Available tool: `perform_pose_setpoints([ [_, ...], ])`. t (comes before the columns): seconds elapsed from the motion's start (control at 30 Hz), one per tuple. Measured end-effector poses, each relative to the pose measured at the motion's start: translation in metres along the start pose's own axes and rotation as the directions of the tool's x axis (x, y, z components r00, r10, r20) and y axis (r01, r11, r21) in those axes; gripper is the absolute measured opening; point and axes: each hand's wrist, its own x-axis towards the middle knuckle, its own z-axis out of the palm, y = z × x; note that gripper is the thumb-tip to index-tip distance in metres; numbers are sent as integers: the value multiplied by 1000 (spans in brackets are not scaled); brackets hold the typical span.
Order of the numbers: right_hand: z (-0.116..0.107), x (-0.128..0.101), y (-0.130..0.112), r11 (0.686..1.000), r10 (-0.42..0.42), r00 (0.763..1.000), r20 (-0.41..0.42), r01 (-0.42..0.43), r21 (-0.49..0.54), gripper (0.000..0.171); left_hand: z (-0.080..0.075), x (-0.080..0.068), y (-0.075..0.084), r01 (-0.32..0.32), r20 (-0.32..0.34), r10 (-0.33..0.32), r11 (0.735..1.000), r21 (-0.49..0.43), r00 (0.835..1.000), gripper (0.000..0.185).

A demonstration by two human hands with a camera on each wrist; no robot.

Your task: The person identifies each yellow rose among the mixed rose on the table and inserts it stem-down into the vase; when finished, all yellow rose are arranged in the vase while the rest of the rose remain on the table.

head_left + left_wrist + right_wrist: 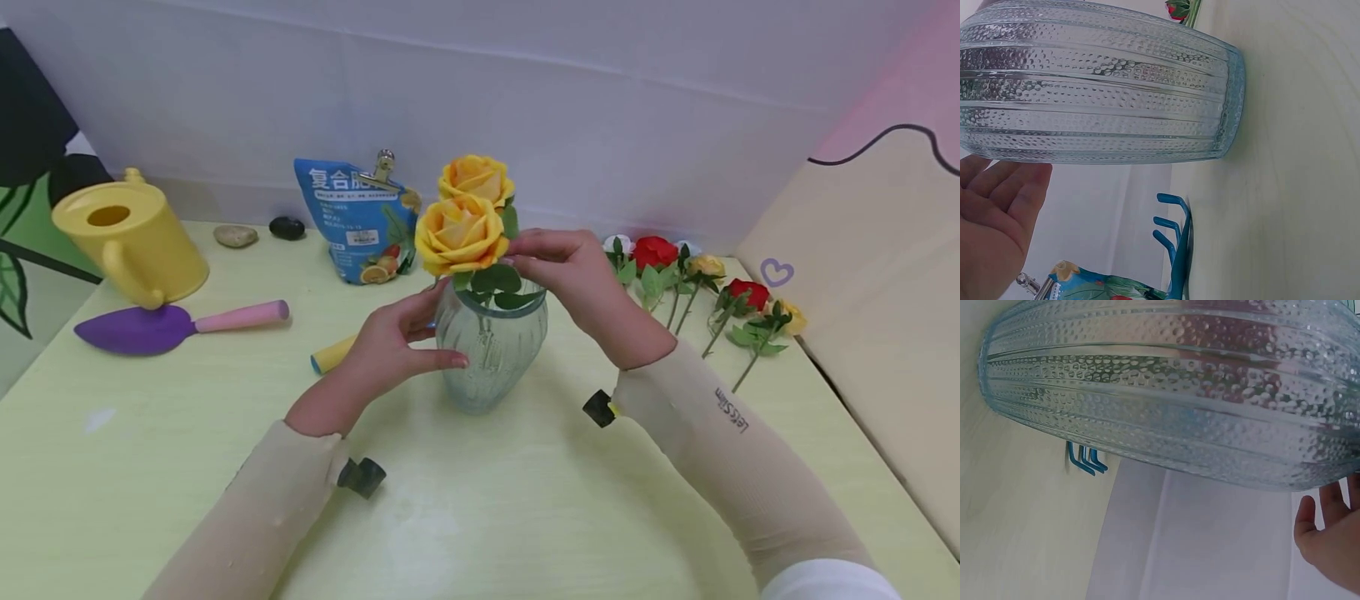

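Note:
A ribbed clear glass vase stands upright on the table. Two yellow roses rise from its mouth, their stems showing faintly through the glass. My left hand holds the vase's left side, thumb across the front and the other fingers near the rim, partly hidden. Up at the blossoms, my right hand pinches the nearer rose just below its head, by the leaves; the exact grip is partly covered. Bumpy glass of the vase fills the right wrist view, with the right hand's fingers at its edge.
Left lie a purple trowel, a yellow watering can and two stones. Behind the vase stand a blue fertilizer bag and a hand rake with blue tines. Several red, yellow and white flowers lie at the right.

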Motion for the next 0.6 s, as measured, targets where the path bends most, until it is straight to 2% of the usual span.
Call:
perform_pose_setpoints([
  [0.3,-5,-3,1,996,-59,998,-11,59,71,15,1,1,-2,-6,-6,6,1000,-7,1000,84],
  [0.4,-12,-4,0,993,-72,997,-22,74,91,15,1,2,-2,-5,-6,4,1000,-8,1000,84],
  [0.6,-35,-9,-8,996,-39,995,-96,46,73,21,1,2,-2,0,-5,0,1000,-9,1000,85],
])
